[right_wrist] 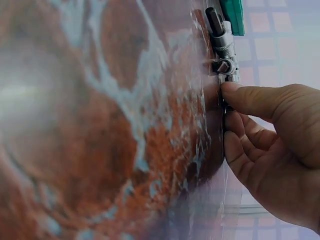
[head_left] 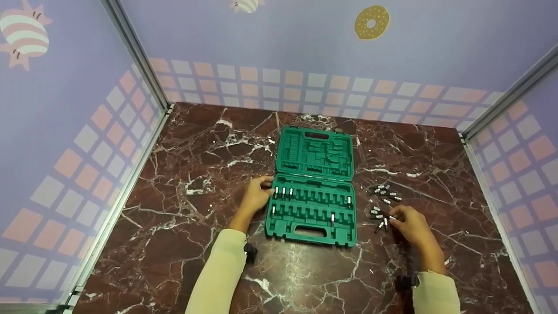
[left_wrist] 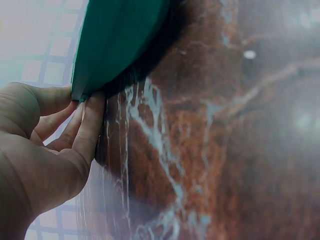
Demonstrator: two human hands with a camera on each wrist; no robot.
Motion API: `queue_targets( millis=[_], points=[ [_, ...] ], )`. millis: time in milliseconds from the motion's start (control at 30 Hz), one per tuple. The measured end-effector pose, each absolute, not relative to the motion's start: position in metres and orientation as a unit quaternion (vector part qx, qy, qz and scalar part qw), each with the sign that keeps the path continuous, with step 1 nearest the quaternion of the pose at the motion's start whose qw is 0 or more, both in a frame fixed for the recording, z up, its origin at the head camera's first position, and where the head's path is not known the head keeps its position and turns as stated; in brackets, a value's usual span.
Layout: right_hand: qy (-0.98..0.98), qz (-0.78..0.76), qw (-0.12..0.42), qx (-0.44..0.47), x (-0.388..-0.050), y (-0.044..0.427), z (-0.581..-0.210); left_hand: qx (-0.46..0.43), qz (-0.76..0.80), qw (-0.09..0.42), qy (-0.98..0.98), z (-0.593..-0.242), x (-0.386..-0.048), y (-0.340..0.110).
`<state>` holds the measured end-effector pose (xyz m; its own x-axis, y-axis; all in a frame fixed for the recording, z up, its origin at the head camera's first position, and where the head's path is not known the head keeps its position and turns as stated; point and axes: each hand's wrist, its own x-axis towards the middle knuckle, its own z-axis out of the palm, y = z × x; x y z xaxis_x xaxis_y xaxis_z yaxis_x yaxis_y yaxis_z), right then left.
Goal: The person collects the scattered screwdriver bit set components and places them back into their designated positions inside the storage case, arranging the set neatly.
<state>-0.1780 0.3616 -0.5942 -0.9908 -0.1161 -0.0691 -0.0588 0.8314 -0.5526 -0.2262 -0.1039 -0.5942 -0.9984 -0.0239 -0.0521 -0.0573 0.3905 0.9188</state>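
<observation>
An open green plastic socket case lies on the marbled tabletop, its lid folded back away from me. My left hand holds the case's left edge, thumb against the wall in the left wrist view. A few bit sockets stand in the left of the upper row, another at its right end; two more sit in the lower row. Right of the case, my right hand pinches a bit socket at the near loose pile. In the right wrist view the thumb and fingers partly hide that piece, beside other bit sockets.
A second group of loose bit sockets lies just beyond the near pile. Patterned panels wall in the table at the back and both sides, joined by metal posts.
</observation>
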Motion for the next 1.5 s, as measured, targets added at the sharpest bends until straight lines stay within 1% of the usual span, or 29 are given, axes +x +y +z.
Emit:
queue_targets(
  millis=[300,433,833,1167,1500],
  points=[
    [0.955,-0.291,0.009,-0.055,-0.176,0.362,-0.595,-0.019,0.556,0.009,0.831,-0.595,-0.226,-0.103],
    [0.953,-0.299,0.001,-0.051,-0.176,0.36,-0.59,-0.019,0.554,0.008,0.832,-0.595,-0.226,-0.104],
    [0.947,-0.318,0.018,-0.047,-0.18,0.349,-0.576,-0.026,0.546,0.009,0.837,-0.595,-0.227,-0.104],
    [0.94,-0.335,0.004,-0.071,-0.185,0.332,-0.569,-0.031,0.552,0.022,0.833,-0.594,-0.226,-0.104],
    [0.933,-0.352,-0.005,-0.079,-0.192,0.318,-0.566,-0.031,0.549,0.014,0.835,-0.594,-0.227,-0.102]
  ],
)
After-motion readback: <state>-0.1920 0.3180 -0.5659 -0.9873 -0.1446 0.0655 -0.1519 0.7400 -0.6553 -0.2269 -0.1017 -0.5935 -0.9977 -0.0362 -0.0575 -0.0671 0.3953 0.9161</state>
